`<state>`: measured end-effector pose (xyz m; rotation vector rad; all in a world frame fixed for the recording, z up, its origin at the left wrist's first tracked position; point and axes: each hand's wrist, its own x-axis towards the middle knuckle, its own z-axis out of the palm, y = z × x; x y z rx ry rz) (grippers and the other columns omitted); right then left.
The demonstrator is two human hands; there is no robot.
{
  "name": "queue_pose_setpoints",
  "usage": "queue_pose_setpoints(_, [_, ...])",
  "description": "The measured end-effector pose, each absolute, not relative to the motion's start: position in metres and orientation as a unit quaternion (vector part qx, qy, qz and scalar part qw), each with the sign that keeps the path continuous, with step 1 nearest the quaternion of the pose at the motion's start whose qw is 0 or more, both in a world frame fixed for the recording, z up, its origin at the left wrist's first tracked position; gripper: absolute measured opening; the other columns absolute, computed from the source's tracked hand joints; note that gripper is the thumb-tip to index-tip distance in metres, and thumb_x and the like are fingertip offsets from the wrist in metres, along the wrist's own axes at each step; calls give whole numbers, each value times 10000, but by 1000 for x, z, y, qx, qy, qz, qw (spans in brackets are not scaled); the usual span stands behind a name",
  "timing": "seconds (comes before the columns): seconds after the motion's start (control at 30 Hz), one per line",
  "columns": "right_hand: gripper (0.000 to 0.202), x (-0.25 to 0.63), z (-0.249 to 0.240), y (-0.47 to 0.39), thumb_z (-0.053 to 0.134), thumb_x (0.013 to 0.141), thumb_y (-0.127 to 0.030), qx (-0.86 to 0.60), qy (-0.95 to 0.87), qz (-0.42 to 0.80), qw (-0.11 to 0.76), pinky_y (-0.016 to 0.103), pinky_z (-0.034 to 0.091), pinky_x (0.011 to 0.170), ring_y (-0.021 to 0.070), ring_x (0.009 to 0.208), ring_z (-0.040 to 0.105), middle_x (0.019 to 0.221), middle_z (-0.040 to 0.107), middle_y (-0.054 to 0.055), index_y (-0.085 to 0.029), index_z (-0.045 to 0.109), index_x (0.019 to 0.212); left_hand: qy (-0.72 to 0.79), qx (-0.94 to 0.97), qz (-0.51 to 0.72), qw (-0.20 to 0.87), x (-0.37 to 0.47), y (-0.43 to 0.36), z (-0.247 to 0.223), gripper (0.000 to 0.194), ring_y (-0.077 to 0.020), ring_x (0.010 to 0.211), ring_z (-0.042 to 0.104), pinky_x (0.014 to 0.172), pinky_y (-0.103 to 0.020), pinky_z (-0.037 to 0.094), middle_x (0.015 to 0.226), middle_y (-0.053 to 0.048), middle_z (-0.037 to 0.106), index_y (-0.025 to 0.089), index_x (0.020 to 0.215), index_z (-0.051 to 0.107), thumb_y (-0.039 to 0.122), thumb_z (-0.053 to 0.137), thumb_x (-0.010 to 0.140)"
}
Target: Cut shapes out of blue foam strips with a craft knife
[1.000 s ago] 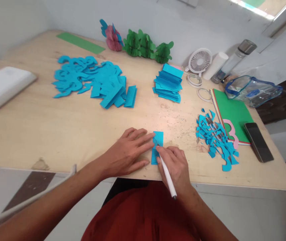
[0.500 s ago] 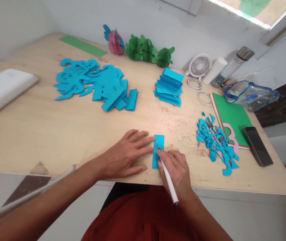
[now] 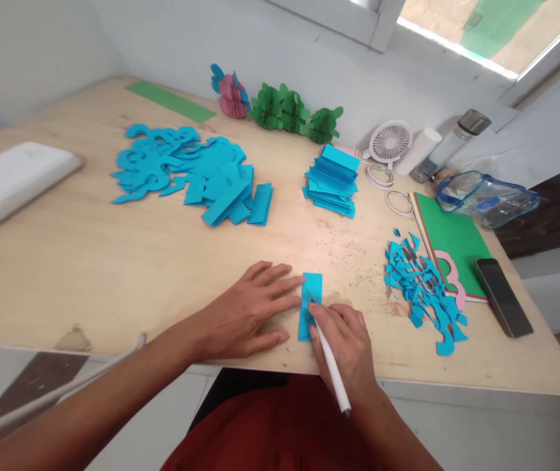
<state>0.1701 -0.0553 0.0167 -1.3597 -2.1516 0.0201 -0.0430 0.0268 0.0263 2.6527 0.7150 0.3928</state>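
Note:
A small folded blue paper strip (image 3: 313, 283) lies on the wooden table (image 3: 172, 261) near its front edge. My left hand (image 3: 248, 311) rests flat with its fingers spread, the fingertips touching the strip's left side. In my right hand (image 3: 346, 343) is a white pen (image 3: 333, 369), gripped like a writing tool, its tip on the middle of the strip. Some dark marks show on the paper by the tip; the fingers partly hide them. To the right is a heap of blue paper scraps (image 3: 422, 281).
Cut blue paper curls (image 3: 155, 160) and folded blue pieces (image 3: 224, 190) lie at the left back. A blue paper stack (image 3: 332, 180) sits mid-table. Rightward are a green sheet (image 3: 449, 239), a phone (image 3: 503, 297), a fan (image 3: 390, 142) and a bottle (image 3: 451, 147). Green paper ornaments (image 3: 292, 111) line the wall.
The whole view has shifted, so the table sits slightly lower in the picture. The pen is still on the blue strip, and my left hand holds its place.

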Motion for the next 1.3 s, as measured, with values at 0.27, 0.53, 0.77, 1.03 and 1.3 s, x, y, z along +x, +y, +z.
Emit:
queue_pose_setpoints(0.27, [267,168,18,-55,478,969,-138,-514,-803,10,302,375,432,773,245,889,601,994,747,73,-161,606,1202,253,943,142,163,-43,27,21,456,-327,1334,401,1102,-503,267,1475,-57,490,290,1320,536,399,582,880])
queue_pose_setpoints(0.53, [227,169,27,-43,498,951,-199,-567,-699,182,395,365,518,820,207,915,672,1002,734,61,-215,654,1115,253,944,137,163,-44,27,20,436,-334,1358,388,1101,-508,279,1495,-67,469,283,1301,554,407,574,883])
queue_pose_setpoints(0.77, [131,157,20,-25,543,908,-283,-626,-620,254,398,313,535,680,193,808,676,872,713,40,-219,643,964,259,940,140,170,-44,25,21,507,-324,1349,399,1114,-501,275,1500,-53,462,305,1369,500,406,588,881])
queue_pose_setpoints(1.03, [113,156,18,-24,541,911,-289,-633,-621,251,389,272,511,626,170,758,663,838,704,25,-227,634,933,266,937,144,177,-43,25,22,495,-316,1340,400,1123,-487,278,1491,-53,472,290,1335,532,419,626,866])
queue_pose_setpoints(1.3, [135,155,19,-23,532,911,-272,-627,-635,237,385,287,530,678,178,797,666,874,714,43,-219,648,956,268,933,146,192,-43,24,22,486,-318,1346,392,1135,-494,263,1488,-62,471,284,1339,527,398,616,875])
